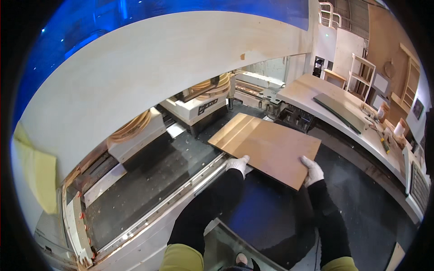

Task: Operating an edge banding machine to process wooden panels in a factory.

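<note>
A flat brown rectangular board [271, 147] is held level in front of me, its far left part lit brighter. My left hand [238, 165], in a white glove, grips the near left edge with the thumb on top and the fingers hidden underneath. On the right edge, near the closest corner, my right hand [313, 170] is closed in the same kind of glove. Beneath the board lies a dark, shiny table surface [266, 217]. The board's far end reaches over the dark machine bed [167, 167].
A white machine hood [172, 49] arches over the bed, with white housings [194, 106] below it. A metal rail [167, 205] runs along the bed's front. At right, a pale worktable [316, 90] carries a dark green panel [341, 112], tools and a keyboard [418, 183].
</note>
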Demonstrator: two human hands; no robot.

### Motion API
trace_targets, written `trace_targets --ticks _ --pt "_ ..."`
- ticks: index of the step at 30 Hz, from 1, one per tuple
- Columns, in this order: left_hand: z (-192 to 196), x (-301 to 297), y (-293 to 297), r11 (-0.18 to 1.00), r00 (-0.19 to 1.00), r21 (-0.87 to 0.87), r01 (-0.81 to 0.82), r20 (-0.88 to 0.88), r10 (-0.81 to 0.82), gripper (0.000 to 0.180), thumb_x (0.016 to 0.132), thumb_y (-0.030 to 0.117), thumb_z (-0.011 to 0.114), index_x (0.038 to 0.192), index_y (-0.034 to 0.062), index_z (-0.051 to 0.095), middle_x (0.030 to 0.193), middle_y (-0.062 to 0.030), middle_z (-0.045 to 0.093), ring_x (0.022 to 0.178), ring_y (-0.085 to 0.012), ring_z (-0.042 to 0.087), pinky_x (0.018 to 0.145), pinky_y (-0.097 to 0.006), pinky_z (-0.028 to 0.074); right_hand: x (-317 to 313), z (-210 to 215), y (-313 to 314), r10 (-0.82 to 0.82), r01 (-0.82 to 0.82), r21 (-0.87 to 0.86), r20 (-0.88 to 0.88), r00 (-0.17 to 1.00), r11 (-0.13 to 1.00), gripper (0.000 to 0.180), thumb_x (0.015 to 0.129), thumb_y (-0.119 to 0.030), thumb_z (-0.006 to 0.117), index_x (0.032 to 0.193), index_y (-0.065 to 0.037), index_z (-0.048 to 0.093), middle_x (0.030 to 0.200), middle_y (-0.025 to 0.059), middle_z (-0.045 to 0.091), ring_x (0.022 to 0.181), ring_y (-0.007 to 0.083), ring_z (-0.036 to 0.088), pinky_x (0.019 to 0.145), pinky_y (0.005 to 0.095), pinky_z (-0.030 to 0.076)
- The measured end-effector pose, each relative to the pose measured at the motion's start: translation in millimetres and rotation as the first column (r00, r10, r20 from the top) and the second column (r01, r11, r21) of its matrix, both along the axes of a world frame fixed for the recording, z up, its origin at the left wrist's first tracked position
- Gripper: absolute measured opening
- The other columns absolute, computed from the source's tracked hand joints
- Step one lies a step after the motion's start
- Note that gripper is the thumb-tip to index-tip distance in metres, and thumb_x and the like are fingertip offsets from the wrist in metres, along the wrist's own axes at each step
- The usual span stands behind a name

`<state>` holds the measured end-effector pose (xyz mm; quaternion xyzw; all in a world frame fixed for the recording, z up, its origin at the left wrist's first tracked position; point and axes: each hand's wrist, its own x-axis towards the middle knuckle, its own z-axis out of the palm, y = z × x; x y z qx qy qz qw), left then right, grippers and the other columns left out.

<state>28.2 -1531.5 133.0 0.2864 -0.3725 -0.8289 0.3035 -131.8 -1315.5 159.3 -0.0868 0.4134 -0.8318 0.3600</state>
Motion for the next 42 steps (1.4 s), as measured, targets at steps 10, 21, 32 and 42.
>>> trace_targets --ticks 10,21,32,42 --pt "15 -45 -78 0.526 0.647 -0.709 0.470 0.682 0.342 0.037 0.086 0.019 0.060 0.118 0.0007 0.056 0.105 -0.0167 0.065 0.100 -0.0328 0.062 0.088 -0.041 0.049 -84 -50 -117 -0.096 0.096 -0.001 0.006 0.995 0.995 0.035 0.088 -0.011 0.059 0.121 0.000 0.051 0.112 0.0155 0.062 0.099 0.0295 0.062 0.087 0.0432 0.052" --pt "-19 -59 -117 -0.387 0.750 -0.683 0.620 0.370 0.549 0.042 0.087 0.024 0.051 0.124 0.0045 0.044 0.121 -0.0159 0.050 0.115 -0.0335 0.046 0.097 -0.045 0.038 -74 15 -92 0.519 0.635 0.733 -0.652 0.553 0.245 0.053 0.086 -0.046 0.054 0.099 0.005 0.063 0.091 0.0261 0.065 0.088 0.0341 0.065 0.077 0.0438 0.051" --pt "-19 -80 -131 -0.352 0.681 -0.605 0.714 0.484 0.550 0.045 0.090 0.024 0.049 0.129 0.0027 0.042 0.126 -0.0192 0.050 0.118 -0.0370 0.047 0.100 -0.044 0.037 6 -15 -75 0.718 0.690 0.698 -0.579 0.386 0.193 0.039 0.082 -0.038 0.066 0.101 -0.004 0.062 0.099 0.0182 0.063 0.092 0.0372 0.062 0.080 0.0432 0.050" --pt "-37 -147 -149 -0.365 0.694 -0.628 0.687 0.421 0.584 0.046 0.090 0.022 0.048 0.131 0.0032 0.041 0.125 -0.0198 0.050 0.119 -0.0379 0.047 0.099 -0.045 0.038 -45 -28 -93 0.582 0.708 0.683 -0.655 0.483 0.182 0.030 0.083 -0.031 0.066 0.093 -0.004 0.064 0.096 0.0180 0.065 0.092 0.0335 0.063 0.078 0.0430 0.050"
